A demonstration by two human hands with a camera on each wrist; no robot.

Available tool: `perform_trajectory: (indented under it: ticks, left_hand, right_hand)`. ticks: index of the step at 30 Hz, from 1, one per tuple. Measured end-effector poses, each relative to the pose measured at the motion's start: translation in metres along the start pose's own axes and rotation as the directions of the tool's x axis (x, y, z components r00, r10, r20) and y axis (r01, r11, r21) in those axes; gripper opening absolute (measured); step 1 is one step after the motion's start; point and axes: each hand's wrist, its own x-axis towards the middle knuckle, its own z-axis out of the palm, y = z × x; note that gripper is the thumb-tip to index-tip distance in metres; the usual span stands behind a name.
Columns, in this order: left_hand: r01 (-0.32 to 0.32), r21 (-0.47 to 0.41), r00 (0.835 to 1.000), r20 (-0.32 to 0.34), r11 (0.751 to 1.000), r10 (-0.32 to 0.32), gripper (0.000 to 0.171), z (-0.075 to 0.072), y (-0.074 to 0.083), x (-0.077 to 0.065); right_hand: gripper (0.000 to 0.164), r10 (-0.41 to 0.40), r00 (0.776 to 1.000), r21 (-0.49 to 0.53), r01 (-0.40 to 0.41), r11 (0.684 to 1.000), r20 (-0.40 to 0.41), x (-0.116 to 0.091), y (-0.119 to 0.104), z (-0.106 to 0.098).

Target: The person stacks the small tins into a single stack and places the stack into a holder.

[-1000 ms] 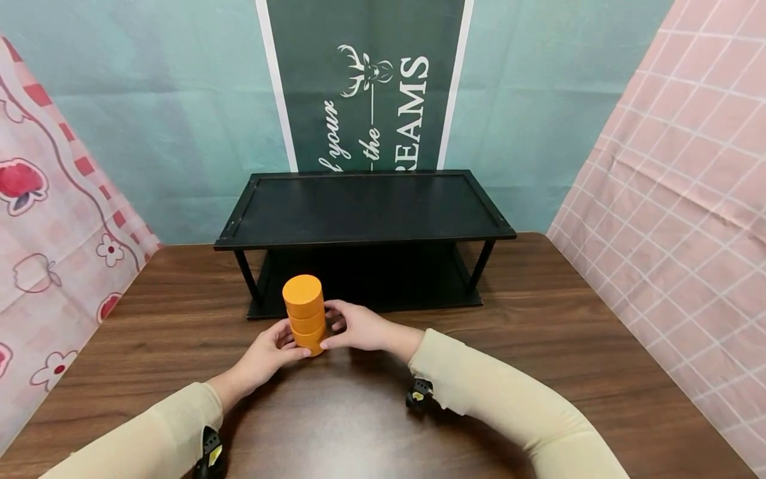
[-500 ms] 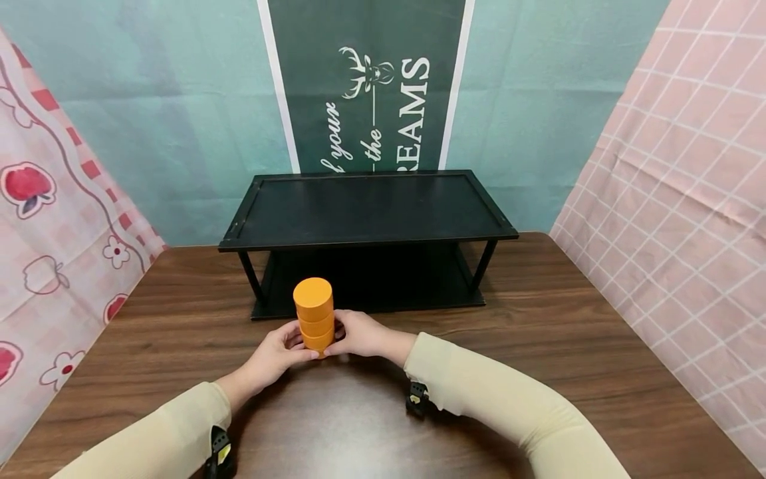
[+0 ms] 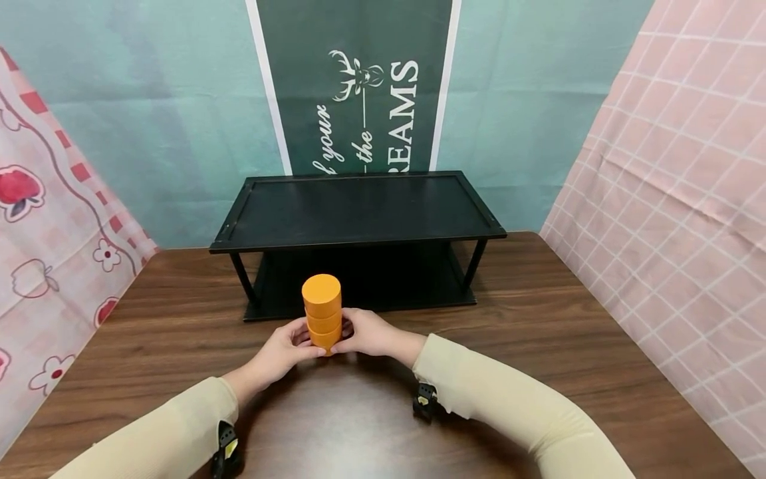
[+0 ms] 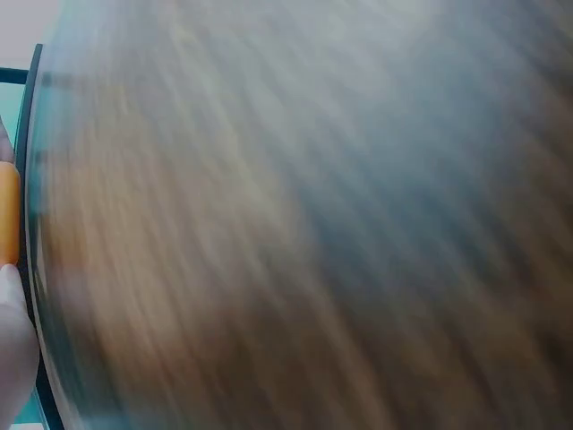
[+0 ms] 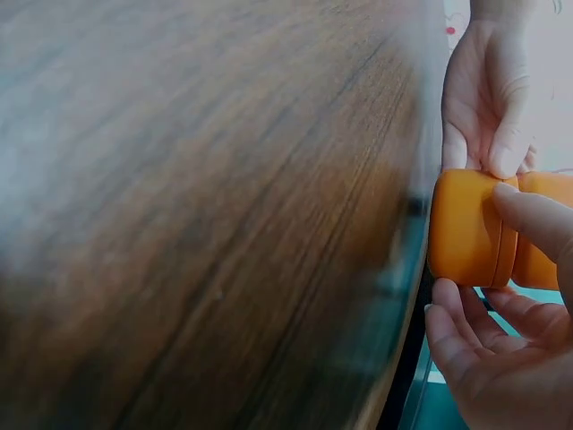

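Note:
An upright stack of round orange containers stands in front of the black shelf, held from both sides. My left hand grips the lowest part on its left, thumb across the front. On the right, my right hand holds the same low part between thumb and fingers. The right wrist view shows a seam around the bottom orange container, with the right thumb on it. Only a sliver of an orange container shows in the left wrist view. Fingers behind the stack are partly hidden.
Close behind the stack is a black two-tier shelf on the brown wooden table. Cloths hang around it: teal and green behind, a fruit-patterned cloth at left, a pink checked cloth at right.
Both hands have moved the orange stack a little to the right along the front of the shelf. The right hand has come in closer around its base. The head view has shifted slightly.

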Motion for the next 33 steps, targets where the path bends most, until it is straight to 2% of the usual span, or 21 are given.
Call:
perform_trajectory:
  ticks: [11,26,33]
  left_hand:
    - [-0.027,-0.001,0.999,0.033,1.0,0.027,0.061,0.011,0.008,0.01]
    - [-0.044,-0.008,0.996,0.075,0.999,0.045,0.062,0.031,0.018,0.026]
    - [-0.039,-0.016,0.996,0.079,0.999,0.04,0.06,0.04,0.02,0.033]
  right_hand:
    - [0.052,-0.009,0.999,0.006,0.009,1.0,-0.04,-0.016,0.003,-0.011]
    - [0.05,-0.025,0.997,0.071,0.031,0.997,-0.077,-0.038,0.018,-0.027]
    - [0.049,-0.036,0.994,0.065,0.043,0.997,-0.104,-0.047,0.026,-0.032]
